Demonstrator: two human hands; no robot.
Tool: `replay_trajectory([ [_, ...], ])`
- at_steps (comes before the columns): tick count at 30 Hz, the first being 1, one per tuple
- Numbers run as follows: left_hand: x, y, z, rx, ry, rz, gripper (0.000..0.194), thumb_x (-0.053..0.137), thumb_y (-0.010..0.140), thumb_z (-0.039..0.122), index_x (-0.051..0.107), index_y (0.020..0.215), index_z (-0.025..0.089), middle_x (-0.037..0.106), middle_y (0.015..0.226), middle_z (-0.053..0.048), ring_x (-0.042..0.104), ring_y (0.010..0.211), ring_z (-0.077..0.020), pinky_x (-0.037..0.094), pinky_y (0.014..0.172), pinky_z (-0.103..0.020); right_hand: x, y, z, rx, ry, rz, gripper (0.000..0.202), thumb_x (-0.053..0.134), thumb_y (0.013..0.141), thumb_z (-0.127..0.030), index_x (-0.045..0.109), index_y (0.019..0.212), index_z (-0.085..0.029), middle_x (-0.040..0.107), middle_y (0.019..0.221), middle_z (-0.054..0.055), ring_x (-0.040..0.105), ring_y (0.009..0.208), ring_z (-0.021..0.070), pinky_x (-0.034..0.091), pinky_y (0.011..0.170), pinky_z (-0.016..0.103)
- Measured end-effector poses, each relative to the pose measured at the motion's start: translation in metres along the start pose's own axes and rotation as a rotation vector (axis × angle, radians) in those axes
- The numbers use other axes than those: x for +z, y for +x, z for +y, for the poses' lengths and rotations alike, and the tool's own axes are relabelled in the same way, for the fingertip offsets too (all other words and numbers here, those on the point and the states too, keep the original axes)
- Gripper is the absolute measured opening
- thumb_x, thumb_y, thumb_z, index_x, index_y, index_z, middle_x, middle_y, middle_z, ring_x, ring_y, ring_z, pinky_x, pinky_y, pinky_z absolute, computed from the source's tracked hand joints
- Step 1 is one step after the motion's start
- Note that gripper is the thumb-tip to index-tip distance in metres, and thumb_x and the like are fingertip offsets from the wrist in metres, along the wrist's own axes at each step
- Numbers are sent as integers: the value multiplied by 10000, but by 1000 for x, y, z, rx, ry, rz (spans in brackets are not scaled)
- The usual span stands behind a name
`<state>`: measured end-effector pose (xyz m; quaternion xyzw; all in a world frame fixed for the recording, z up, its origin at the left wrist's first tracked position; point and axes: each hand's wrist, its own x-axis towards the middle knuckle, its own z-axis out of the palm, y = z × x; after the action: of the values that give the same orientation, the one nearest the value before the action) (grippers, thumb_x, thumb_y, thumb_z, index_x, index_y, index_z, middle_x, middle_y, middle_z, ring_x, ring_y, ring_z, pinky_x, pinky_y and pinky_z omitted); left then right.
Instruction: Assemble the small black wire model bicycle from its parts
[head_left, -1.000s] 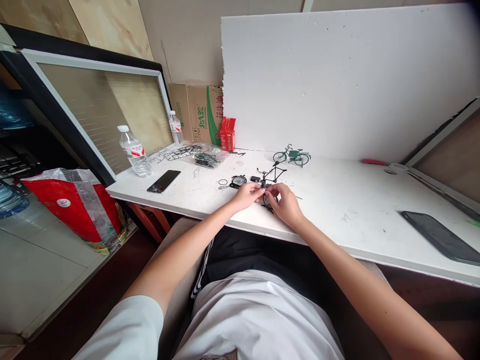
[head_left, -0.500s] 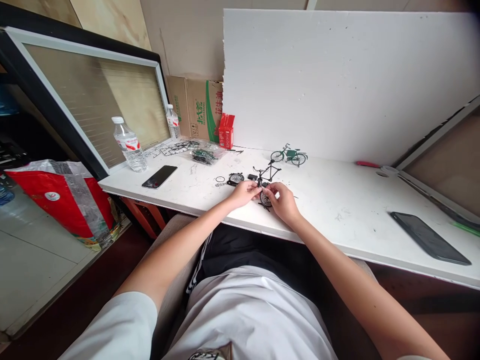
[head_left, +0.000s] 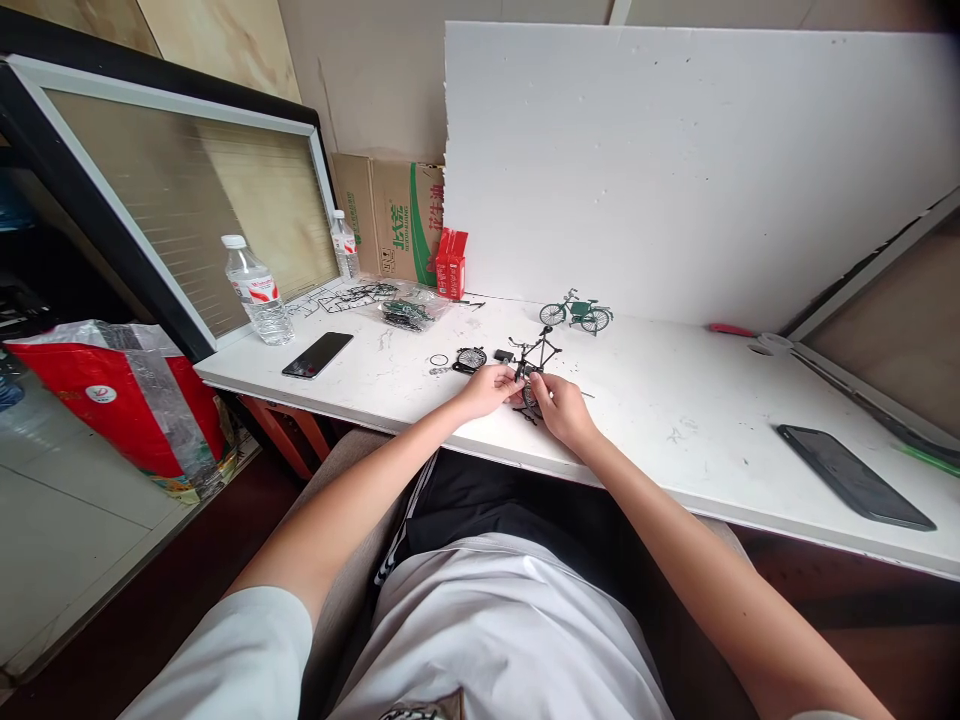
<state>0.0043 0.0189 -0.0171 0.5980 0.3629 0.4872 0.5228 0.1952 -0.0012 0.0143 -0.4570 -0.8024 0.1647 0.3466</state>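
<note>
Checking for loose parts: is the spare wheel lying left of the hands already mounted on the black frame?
No, the spare wheel lies on the table, apart from the black frame.

The left hand [head_left: 487, 388] and right hand [head_left: 561, 408] meet at the near edge of the table [head_left: 675, 420], their fingers [head_left: 517, 378] closed on a part-built model bicycle [head_left: 534, 362]. Just left of the fingers lie a loose wheel [head_left: 472, 357] and a ring [head_left: 439, 360]. Behind the fingers, near the foam board [head_left: 675, 170], stands a finished model bicycle [head_left: 576, 313]. Far left of them lie a phone [head_left: 318, 354] and a water bottle [head_left: 257, 291], with a bag of parts [head_left: 409, 308] behind. Well right of the fingers lies a second phone [head_left: 855, 476].
</note>
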Motion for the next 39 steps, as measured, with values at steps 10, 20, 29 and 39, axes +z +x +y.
replay_trajectory([
  [10,-1,-1,2,20,67,84,353,780,909,455,647,917,129,697,827,-57,688,724,-165,567,722,-316,2,0,3,-48,95,44,386,486,1042,-589,615,959,-235,701,884,68,613,790,235,464,720,351],
  [20,-3,1,-8,55,78,63,417,823,847,498,648,903,124,673,852,-42,685,734,-162,570,734,-323,3,2,4,-78,-5,63,495,377,1075,-609,466,746,-251,628,775,75,557,811,251,403,722,360],
  [29,-1,-1,-1,33,85,68,400,814,867,483,662,914,116,717,883,-75,692,735,-160,563,735,-310,2,-1,-1,-13,-1,55,537,350,1073,-644,518,756,-245,624,755,72,543,730,240,374,669,361],
  [39,-2,-1,-1,61,96,75,363,799,893,441,665,931,106,697,867,-67,682,718,-143,556,694,-278,4,1,4,-145,-39,86,415,430,1078,-526,544,788,-251,623,799,78,562,873,273,427,782,389],
])
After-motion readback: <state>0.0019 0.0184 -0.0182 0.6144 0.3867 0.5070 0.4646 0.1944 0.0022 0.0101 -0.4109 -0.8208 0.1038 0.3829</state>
